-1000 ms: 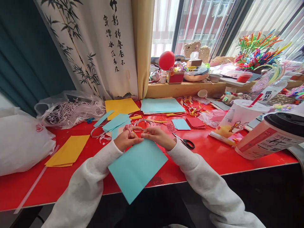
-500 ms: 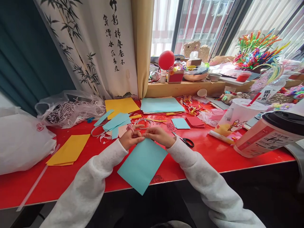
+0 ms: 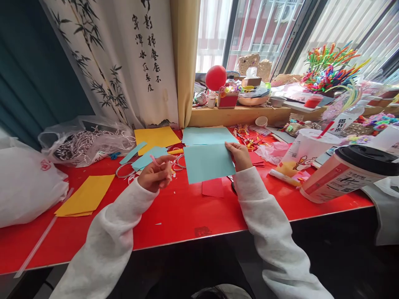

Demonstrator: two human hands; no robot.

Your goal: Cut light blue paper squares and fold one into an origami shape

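Note:
My right hand (image 3: 240, 157) grips a light blue paper sheet (image 3: 208, 164) by its right edge, thumb on the near face. The sheet is held up over the table and overlaps the larger blue stack behind it. Left of it, apart from the sheet, is my left hand (image 3: 156, 174), its fingers curled together and a pink band on one finger. Whether something small sits in those fingertips I cannot make out. Below the sheet lies a red paper piece (image 3: 213, 188). The black scissors (image 3: 233, 187) are mostly hidden by my right sleeve.
Yellow paper (image 3: 87, 195) lies at the left beside a white plastic bag (image 3: 29, 182). Blue strips (image 3: 149, 158) and wire rings are behind my left hand. Farther back is a blue paper stack (image 3: 207, 135). Drink cups (image 3: 346, 178) stand at the right. The table edge runs in front.
Both hands were together at the sheet's top corner; now they are apart. The left has let go and moved left; the right has raised and turned the sheet, uncovering the red paper.

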